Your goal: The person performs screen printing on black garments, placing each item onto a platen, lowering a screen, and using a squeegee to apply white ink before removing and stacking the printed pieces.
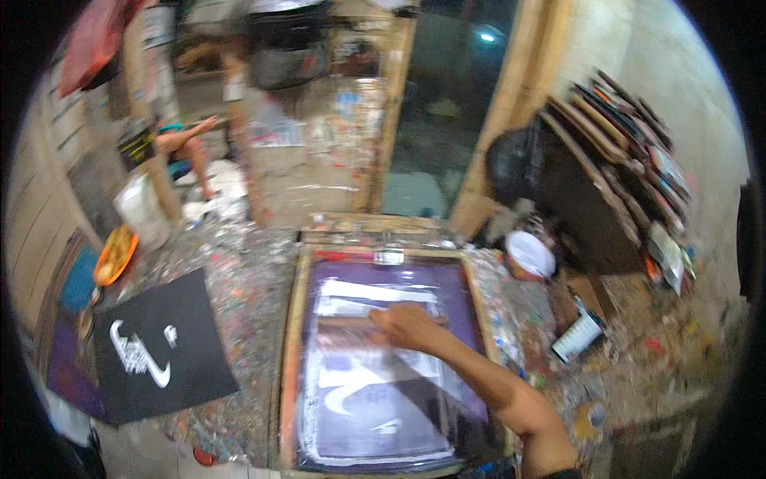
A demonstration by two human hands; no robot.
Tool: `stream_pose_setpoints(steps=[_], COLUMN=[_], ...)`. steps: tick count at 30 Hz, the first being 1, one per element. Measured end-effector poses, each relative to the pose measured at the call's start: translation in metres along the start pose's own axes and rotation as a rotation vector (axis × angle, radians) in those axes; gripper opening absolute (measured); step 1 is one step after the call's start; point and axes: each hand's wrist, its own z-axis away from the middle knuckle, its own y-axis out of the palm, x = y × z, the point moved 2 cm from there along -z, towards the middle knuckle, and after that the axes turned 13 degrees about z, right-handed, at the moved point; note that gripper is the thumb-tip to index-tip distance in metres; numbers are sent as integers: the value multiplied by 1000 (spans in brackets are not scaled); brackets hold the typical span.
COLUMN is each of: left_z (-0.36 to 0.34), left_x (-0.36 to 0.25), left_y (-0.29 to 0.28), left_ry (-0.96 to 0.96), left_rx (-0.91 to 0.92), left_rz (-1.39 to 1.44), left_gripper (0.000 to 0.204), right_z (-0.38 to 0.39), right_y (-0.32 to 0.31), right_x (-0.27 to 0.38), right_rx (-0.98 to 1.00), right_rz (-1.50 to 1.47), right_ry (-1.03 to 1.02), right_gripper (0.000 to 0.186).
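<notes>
My right hand (pixel 405 326) is closed around a squeegee (pixel 339 322), which lies crosswise on a screen-printing frame (pixel 290 351). The frame has wooden sides and purple mesh, and its far end meets a hinge clamp (pixel 389 255). White ink (pixel 351 290) sits in a band beyond the squeegee and streaks the mesh. Nearer to me, a pale curved shape and small marks show in the mesh. My right forearm shades part of the screen, and the hand is slightly blurred. To the left lies a black sheet (pixel 203 339) with a white printed design. My left hand is out of sight.
On the paint-spattered table, an orange tray (pixel 104 270) and a white plastic bag (pixel 142 209) stand at the left. A white-topped tub (pixel 530 254) and a tipped can (pixel 578 337) are at the right. Stacked boards (pixel 614 144) lean there. Another person's leg (pixel 196 164) shows beyond.
</notes>
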Motion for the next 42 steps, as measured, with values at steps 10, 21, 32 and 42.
stream_pose_setpoints(steps=[10, 21, 32, 42], left_z=[0, -13, 17, 8], left_x=[-7, -30, -26, -65], left_y=[-13, 16, 15, 30], left_ry=[-121, -166, -212, -60], left_rx=[293, 201, -39, 5], left_rz=[-451, -62, 425, 329], left_gripper=[65, 58, 45, 50], right_z=[13, -33, 59, 205], right_y=[20, 5, 13, 21], right_x=[63, 2, 74, 204], right_rx=[-428, -515, -317, -231], right_rz=[151, 319, 122, 83], right_ry=[-61, 38, 173, 136], right_gripper=[47, 30, 44, 38])
